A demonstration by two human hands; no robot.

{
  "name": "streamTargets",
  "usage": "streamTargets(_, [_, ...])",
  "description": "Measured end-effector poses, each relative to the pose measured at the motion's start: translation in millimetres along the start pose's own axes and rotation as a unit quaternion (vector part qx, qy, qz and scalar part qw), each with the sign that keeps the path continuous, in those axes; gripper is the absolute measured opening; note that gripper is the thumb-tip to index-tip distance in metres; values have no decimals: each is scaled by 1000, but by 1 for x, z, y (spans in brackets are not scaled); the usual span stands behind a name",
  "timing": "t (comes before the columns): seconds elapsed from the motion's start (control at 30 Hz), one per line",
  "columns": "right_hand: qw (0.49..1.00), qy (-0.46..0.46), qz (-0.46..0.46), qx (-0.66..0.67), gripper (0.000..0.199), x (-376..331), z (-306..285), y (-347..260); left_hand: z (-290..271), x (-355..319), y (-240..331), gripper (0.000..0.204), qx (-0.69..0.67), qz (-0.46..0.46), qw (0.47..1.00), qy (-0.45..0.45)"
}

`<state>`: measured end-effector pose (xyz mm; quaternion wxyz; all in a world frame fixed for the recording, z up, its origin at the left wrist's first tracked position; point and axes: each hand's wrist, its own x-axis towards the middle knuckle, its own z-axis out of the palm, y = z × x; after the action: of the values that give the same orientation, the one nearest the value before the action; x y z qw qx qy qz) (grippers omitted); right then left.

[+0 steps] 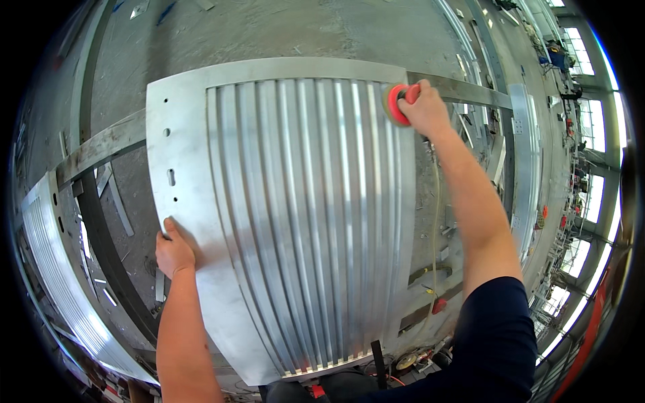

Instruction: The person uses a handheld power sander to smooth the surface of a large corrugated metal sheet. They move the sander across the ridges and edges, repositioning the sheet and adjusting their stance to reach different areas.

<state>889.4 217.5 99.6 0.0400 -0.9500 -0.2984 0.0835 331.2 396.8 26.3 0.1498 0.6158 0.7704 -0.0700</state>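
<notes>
A large silvery metal panel [302, 201] with a ribbed middle and a flat border lies in front of me, resting on a steel frame. Along its left border run several small holes and a slot. My left hand [176, 250] grips that left edge, thumb on top and the fingers partly hidden beneath. At the panel's far right corner, my right hand [424, 111] is wrapped around a red handheld disc sander [398, 106]. Its round pad is tilted against the border, and a thin hose [437, 195] trails from it toward me.
Steel beams [107, 141] of the frame cross under the panel. Another ribbed panel [74, 289] stands at the left, and more metal pieces [523, 148] are at the right. Metal offcuts [119, 201] litter the concrete floor. Tools and cables [410, 363] lie near my legs.
</notes>
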Motion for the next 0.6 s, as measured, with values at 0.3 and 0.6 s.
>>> streamTargets(0.3, [999,-18,32,-7,62,49,-15,6,5,-1,7,87,-17,8,1000,16])
streamTargets(0.6, [999,-15,39,-10,63,50,-11,-2,-4,-5,9,89,-16,0,1000,-13])
